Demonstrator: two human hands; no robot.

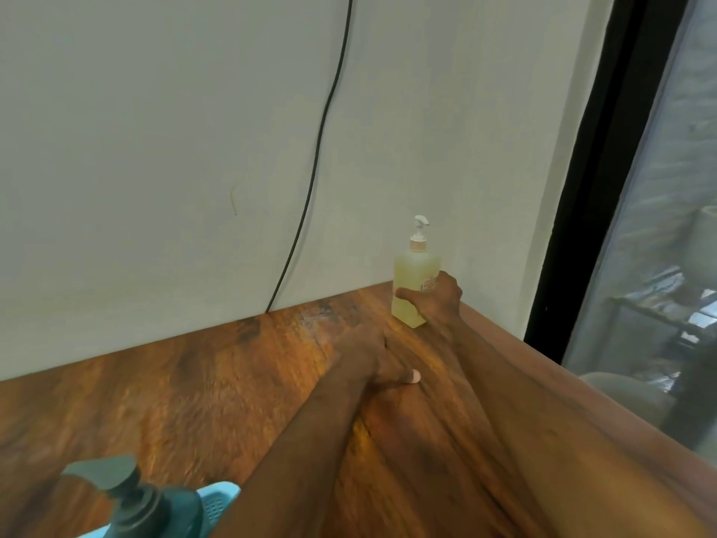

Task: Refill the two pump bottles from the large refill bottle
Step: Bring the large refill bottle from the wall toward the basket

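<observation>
nothing here can be read. the pale yellow pump bottle [411, 277] carries a small label [428, 283] with reddish print, too blurred and small to make out, and the right hand [438, 300] partly covers it.

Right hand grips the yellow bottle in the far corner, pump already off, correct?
No: the head view shows the pump on the yellow bottle. The right hand does grip it in the far corner.
</observation>
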